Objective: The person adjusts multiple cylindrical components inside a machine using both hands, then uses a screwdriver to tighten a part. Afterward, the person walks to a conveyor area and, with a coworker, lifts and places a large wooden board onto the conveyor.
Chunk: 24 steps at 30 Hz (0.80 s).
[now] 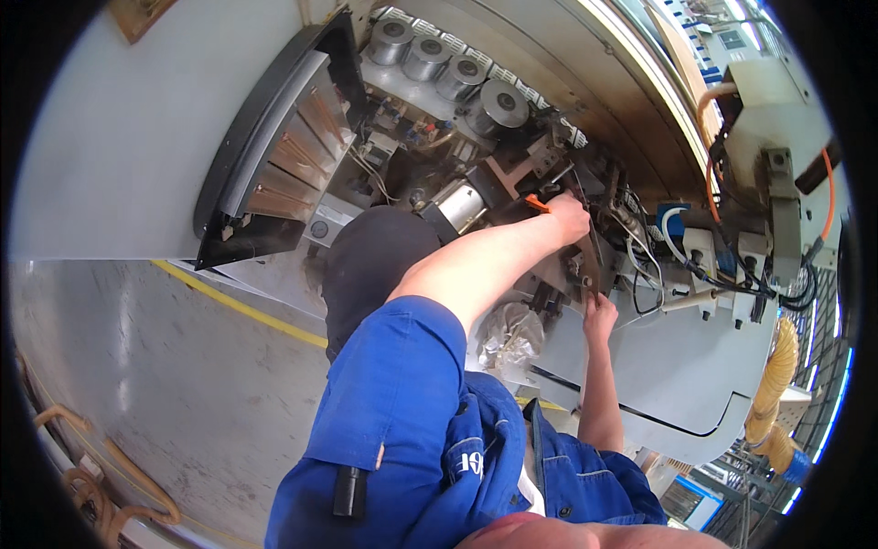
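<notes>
My left hand (569,218) reaches into an open machine and is closed around a small orange-handled tool (538,203); the kind of tool cannot be made out. A thin brownish strip (590,265) runs down beside that hand. At the strip's lower end, my right hand (600,318) pinches it between the fingers. Just left of the left forearm lies a shiny metal cylinder (460,205) among dark machine parts. Crumpled clear plastic (510,335) hangs below the forearm.
Several metal rollers (502,104) line the machine's back. An opened dark-framed cover (274,137) stands at the left. Cables and hoses (718,274) hang at the right, above a pale grey panel (686,366). A yellow line (238,302) crosses the grey floor (155,384).
</notes>
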Tool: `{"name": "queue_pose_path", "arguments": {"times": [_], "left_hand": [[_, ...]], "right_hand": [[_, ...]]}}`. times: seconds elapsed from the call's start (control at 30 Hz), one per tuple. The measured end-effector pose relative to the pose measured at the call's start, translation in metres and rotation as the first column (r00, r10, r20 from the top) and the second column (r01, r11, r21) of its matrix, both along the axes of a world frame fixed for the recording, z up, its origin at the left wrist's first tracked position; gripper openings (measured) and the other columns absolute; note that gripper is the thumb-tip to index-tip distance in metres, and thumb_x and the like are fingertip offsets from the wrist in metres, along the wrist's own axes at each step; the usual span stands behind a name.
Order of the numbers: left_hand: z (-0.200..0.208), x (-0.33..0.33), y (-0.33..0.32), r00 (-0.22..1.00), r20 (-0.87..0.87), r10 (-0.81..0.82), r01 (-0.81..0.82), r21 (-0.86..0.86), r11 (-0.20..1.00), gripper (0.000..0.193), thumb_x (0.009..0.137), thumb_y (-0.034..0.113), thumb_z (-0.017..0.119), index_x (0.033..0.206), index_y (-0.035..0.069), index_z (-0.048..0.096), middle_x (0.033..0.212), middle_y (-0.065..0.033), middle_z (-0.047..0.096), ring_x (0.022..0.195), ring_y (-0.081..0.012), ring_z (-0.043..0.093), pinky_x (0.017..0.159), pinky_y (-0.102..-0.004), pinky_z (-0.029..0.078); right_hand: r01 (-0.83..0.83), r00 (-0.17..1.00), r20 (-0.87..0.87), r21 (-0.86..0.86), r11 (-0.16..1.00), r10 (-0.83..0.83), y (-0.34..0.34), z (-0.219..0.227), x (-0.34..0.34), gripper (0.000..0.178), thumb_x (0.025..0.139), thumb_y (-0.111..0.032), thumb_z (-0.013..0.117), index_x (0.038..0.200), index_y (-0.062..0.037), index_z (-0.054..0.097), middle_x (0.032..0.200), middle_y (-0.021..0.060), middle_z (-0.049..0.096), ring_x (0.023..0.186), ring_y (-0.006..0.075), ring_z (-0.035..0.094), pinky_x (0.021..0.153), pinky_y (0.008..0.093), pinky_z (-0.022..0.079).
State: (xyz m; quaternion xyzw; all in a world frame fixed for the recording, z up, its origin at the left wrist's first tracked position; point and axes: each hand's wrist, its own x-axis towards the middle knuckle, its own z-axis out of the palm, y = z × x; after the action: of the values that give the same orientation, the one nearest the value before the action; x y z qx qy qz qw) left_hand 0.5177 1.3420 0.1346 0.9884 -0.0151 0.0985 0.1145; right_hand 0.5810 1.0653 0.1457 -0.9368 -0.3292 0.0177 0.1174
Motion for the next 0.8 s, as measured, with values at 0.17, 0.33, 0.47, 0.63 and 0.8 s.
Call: {"name": "queue_pose_path", "arguments": {"times": [0.17,0.33,0.47,0.63,0.8], "left_hand": [[0.0,0.0,-0.002,0.999,-0.042,0.018,-0.019,-0.018,1.0,0.025,0.094,0.023,0.058,0.099,0.015,0.082,0.101,-0.0031,0.078,0.101,-0.0263,0.073,0.091,-0.0447,0.049],[0.004,-0.001,-0.005,0.995,-0.077,0.06,-0.062,-0.015,0.998,0.028,0.095,0.023,0.057,0.108,0.014,0.08,0.109,-0.0024,0.077,0.107,-0.0263,0.071,0.098,-0.0453,0.046],[0.003,-0.003,-0.004,0.996,-0.061,0.058,-0.06,-0.038,0.997,0.027,0.094,0.023,0.057,0.101,0.015,0.081,0.105,-0.0039,0.078,0.106,-0.0255,0.071,0.098,-0.0446,0.046],[-0.003,-0.004,-0.002,0.999,-0.034,0.022,-0.023,-0.04,0.999,0.025,0.093,0.021,0.058,0.098,0.011,0.081,0.104,-0.0084,0.077,0.108,-0.0271,0.07,0.097,-0.0424,0.049],[-0.02,-0.007,-0.003,0.985,0.145,0.097,-0.099,0.009,0.995,0.021,0.088,0.018,0.061,0.092,0.007,0.078,0.098,-0.0095,0.075,0.099,-0.0271,0.069,0.096,-0.0416,0.05]], "right_hand": [[0.042,0.998,-0.055,0.002,0.999,-0.042,0.008,0.004,0.008,0.028,0.091,-0.026,0.071,0.096,0.0003,0.074,0.079,0.0229,0.069,0.074,0.0393,0.068,0.07,0.0443,0.052],[0.019,0.997,-0.072,-0.098,0.995,-0.026,0.023,0.004,0.017,0.027,0.089,-0.025,0.07,0.092,0.002,0.071,0.075,0.0216,0.066,0.068,0.0362,0.065,0.067,0.044,0.05],[0.055,0.996,-0.063,-0.062,0.997,-0.059,0.028,0.0,0.015,0.028,0.087,-0.025,0.07,0.09,0.0028,0.069,0.07,0.0219,0.062,0.064,0.0356,0.061,0.065,0.0442,0.048],[0.085,0.993,-0.075,-0.07,0.994,-0.09,0.035,0.003,0.01,0.028,0.088,-0.026,0.069,0.092,0.0019,0.07,0.073,0.0239,0.064,0.068,0.0379,0.065,0.068,0.0452,0.05],[0.151,0.984,-0.095,0.022,0.988,-0.149,0.039,0.004,0.001,0.025,0.087,-0.023,0.066,0.092,0.0016,0.07,0.075,0.0249,0.063,0.069,0.04,0.064,0.069,0.0461,0.05]]}}
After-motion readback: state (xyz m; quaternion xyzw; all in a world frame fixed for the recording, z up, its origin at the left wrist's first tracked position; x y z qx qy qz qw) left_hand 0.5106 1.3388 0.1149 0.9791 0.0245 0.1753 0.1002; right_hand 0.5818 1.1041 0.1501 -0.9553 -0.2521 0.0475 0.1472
